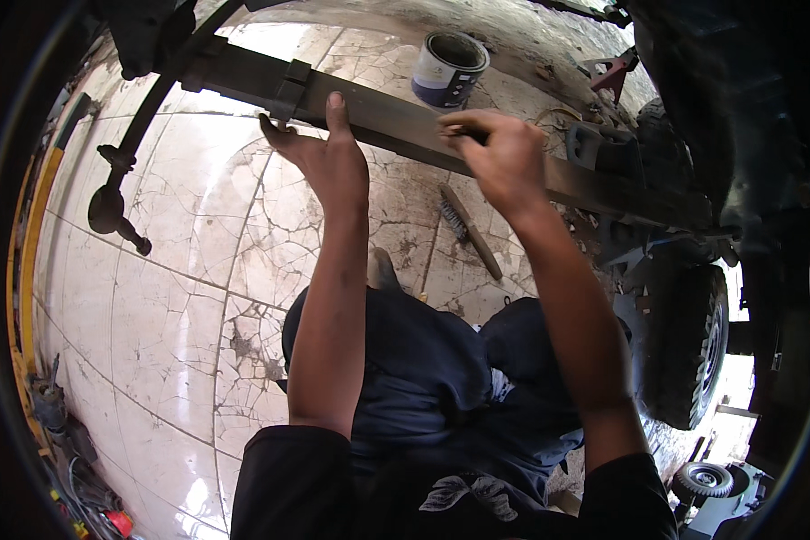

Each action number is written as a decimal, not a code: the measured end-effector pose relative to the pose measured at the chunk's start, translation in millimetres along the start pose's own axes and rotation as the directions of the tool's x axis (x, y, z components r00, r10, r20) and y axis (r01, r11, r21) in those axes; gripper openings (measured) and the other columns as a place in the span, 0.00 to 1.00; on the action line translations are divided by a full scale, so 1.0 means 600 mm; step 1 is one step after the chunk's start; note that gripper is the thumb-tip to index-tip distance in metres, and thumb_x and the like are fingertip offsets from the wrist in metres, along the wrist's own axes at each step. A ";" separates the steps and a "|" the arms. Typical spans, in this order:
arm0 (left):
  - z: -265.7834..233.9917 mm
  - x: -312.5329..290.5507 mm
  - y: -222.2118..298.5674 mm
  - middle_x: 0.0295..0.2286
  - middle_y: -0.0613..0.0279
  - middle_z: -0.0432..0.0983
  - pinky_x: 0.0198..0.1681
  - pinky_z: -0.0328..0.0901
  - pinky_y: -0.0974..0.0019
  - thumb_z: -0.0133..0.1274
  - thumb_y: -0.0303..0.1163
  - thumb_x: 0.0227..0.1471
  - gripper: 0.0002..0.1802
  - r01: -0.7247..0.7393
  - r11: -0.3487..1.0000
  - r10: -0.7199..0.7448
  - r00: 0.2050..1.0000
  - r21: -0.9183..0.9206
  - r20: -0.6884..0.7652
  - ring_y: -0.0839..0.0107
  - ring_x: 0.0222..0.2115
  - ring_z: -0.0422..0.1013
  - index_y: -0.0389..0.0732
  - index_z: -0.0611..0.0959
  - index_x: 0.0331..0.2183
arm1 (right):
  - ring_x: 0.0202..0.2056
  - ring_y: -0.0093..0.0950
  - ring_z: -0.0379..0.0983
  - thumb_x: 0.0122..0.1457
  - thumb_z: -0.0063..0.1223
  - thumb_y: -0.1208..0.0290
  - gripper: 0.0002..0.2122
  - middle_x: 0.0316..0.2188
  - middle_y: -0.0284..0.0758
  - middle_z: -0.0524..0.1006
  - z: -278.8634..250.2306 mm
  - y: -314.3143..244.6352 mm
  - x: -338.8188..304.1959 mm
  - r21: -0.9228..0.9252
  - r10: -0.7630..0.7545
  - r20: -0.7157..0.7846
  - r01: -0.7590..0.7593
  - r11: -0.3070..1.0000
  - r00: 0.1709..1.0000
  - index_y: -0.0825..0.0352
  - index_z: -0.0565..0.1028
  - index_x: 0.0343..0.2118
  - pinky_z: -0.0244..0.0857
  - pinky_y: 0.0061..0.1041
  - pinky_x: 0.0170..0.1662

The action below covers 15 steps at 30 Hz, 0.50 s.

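The long bar (382, 112) runs from ten to three o'clock, at twelve from the left hand (333, 169), which is spread wide, nearer the clip (290, 87). The right hand (508, 164) curls over the bar; I cannot tell its hold.

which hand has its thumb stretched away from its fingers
The left hand, at the metal bar: its thumb points up, well apart from its fingers. The right hand is curled in instead.
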<state>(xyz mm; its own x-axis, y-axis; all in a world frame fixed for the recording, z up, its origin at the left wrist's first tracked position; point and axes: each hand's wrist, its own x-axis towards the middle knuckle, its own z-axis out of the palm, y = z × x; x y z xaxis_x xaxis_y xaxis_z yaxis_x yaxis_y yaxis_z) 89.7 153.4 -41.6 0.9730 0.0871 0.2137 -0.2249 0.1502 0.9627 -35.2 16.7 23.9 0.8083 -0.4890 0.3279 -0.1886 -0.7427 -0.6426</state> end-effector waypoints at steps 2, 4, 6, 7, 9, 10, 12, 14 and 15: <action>0.004 0.001 -0.003 0.66 0.32 0.50 0.69 0.52 0.48 0.58 0.45 0.64 0.54 0.056 0.991 -0.053 0.998 -0.120 0.027 0.46 0.67 0.55 0.32 0.39 0.70 | 0.35 0.26 0.85 0.56 0.67 0.71 0.09 0.34 0.39 0.87 0.040 -0.030 0.032 0.012 -0.060 -0.018 0.060 0.998 0.998 0.63 0.87 0.40 0.77 0.28 0.43; 0.002 0.006 -0.002 0.64 0.33 0.55 0.68 0.54 0.50 0.57 0.45 0.65 0.53 0.074 0.984 -0.070 0.997 -0.161 0.030 0.48 0.66 0.56 0.32 0.40 0.70 | 0.33 0.26 0.85 0.56 0.66 0.72 0.08 0.33 0.39 0.87 0.067 -0.043 0.058 0.017 -0.100 -0.034 0.100 0.995 0.994 0.63 0.87 0.39 0.77 0.28 0.42; -0.001 0.008 -0.001 0.61 0.36 0.63 0.66 0.57 0.53 0.57 0.44 0.65 0.52 0.082 0.980 -0.081 0.997 -0.179 0.017 0.50 0.64 0.60 0.31 0.42 0.69 | 0.32 0.27 0.85 0.56 0.65 0.72 0.07 0.31 0.39 0.87 0.090 -0.046 0.071 0.025 -0.109 -0.046 0.111 0.994 0.993 0.63 0.88 0.38 0.77 0.28 0.41; -0.001 0.007 0.000 0.61 0.36 0.63 0.65 0.57 0.53 0.57 0.44 0.65 0.51 0.096 0.978 -0.095 0.995 -0.187 0.013 0.50 0.64 0.61 0.31 0.42 0.69 | 0.32 0.30 0.85 0.56 0.65 0.74 0.07 0.31 0.41 0.86 0.095 -0.045 0.070 0.011 -0.108 -0.062 0.109 0.994 0.992 0.64 0.87 0.37 0.77 0.29 0.41; 0.001 0.006 0.006 0.61 0.36 0.64 0.65 0.58 0.54 0.56 0.43 0.65 0.50 0.123 0.972 -0.124 0.992 -0.198 0.008 0.50 0.62 0.63 0.31 0.42 0.69 | 0.32 0.38 0.85 0.55 0.64 0.77 0.06 0.30 0.43 0.85 0.101 -0.054 0.064 -0.013 -0.100 -0.096 0.100 0.995 0.990 0.66 0.87 0.35 0.77 0.32 0.42; 0.006 0.004 0.010 0.61 0.36 0.64 0.64 0.59 0.54 0.56 0.43 0.65 0.52 0.131 0.968 -0.131 0.991 -0.214 0.012 0.50 0.62 0.64 0.32 0.40 0.69 | 0.32 0.36 0.85 0.55 0.64 0.76 0.06 0.30 0.42 0.86 0.102 -0.056 0.066 -0.015 -0.079 -0.082 0.078 0.997 0.994 0.65 0.87 0.36 0.77 0.30 0.41; 0.020 -0.006 0.022 0.61 0.35 0.63 0.63 0.59 0.55 0.55 0.43 0.66 0.54 0.151 0.957 -0.149 0.988 -0.249 0.027 0.49 0.61 0.65 0.35 0.35 0.70 | 0.32 0.30 0.85 0.56 0.64 0.73 0.08 0.30 0.39 0.86 0.099 -0.058 0.065 -0.029 -0.032 -0.058 0.031 0.999 0.998 0.64 0.88 0.38 0.77 0.27 0.40; 0.025 -0.006 0.031 0.60 0.33 0.63 0.63 0.60 0.56 0.54 0.43 0.66 0.58 0.162 0.942 -0.155 0.987 -0.295 0.049 0.48 0.60 0.66 0.37 0.27 0.70 | 0.33 0.30 0.86 0.56 0.63 0.75 0.08 0.30 0.39 0.86 0.105 -0.052 0.060 0.017 -0.089 -0.066 0.091 0.996 0.994 0.64 0.87 0.38 0.77 0.27 0.41; 0.027 -0.006 0.031 0.61 0.33 0.63 0.63 0.60 0.56 0.54 0.43 0.66 0.58 0.160 0.941 -0.152 0.987 -0.299 0.050 0.48 0.60 0.66 0.37 0.27 0.70 | 0.34 0.31 0.86 0.56 0.63 0.76 0.08 0.31 0.39 0.86 0.105 -0.050 0.059 0.037 -0.120 -0.073 0.123 0.992 0.990 0.65 0.87 0.38 0.77 0.27 0.42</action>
<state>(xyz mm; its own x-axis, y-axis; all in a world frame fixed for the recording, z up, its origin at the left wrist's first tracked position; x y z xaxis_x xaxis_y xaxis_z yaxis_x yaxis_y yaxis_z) 83.0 139.6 -21.8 0.9973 0.0135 0.0726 -0.0709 0.4498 0.8903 34.2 50.4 11.1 0.7822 -0.4281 0.4526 -0.0667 -0.7799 -0.6224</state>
